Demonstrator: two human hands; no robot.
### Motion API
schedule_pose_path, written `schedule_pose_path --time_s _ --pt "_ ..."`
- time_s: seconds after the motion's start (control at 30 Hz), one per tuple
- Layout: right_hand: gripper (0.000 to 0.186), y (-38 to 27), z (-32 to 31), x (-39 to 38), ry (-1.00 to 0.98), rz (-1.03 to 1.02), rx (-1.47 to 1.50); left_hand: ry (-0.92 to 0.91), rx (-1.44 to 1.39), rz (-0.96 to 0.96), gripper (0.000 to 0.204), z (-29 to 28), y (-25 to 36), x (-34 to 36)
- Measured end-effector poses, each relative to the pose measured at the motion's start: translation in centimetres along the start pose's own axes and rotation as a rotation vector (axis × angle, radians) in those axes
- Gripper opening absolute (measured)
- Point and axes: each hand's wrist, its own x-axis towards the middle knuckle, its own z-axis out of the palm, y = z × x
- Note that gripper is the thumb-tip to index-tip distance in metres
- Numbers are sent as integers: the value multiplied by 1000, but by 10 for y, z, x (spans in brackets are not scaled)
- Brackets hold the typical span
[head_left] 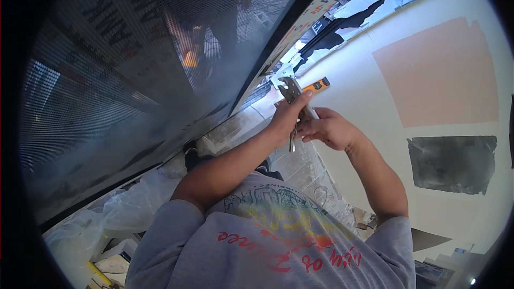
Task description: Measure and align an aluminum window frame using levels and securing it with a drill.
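Observation:
A pair of metal locking pliers (289, 89) is held up in front of my chest, jaws pointing away from me. My left hand (289, 115) is closed around its body, thumb along the upper side. My right hand (329, 128) is at the handle end, its fingers bent against the handles, one of which (292, 142) hangs apart below. Just beyond the pliers, partly hidden by them and my left hand, is a yellow-orange spirit level (319, 85).
A dark, finely ribbed panel (134, 85) rises on my left. To the right stands a pale wall (369, 96) with pink and dark grey patches. Crumpled clear plastic sheeting (128, 206) lies low at left, and dusty tiles (300, 168) lie below my hands.

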Motion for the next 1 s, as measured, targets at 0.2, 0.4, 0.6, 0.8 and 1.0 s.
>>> schedule_pose_path --time_s 0.2,0.4,0.6,0.8,1.0 --pt "34 -8 12 17 57 -146 -241 -6 -315 4 38 -1 2 8" --pt "34 -20 6 15 59 39 -152 -60 -424 4 41 -6 -7 2" --pt "33 -38 15 12 42 49 -165 -53 -392 3 46 0 3 1" --pt "48 -53 29 4 124 47 -390 -66 -384 43 49 -2 2 7" --pt "51 -64 30 10 106 130 -466 -107 -407 21 55 -2 3 6"
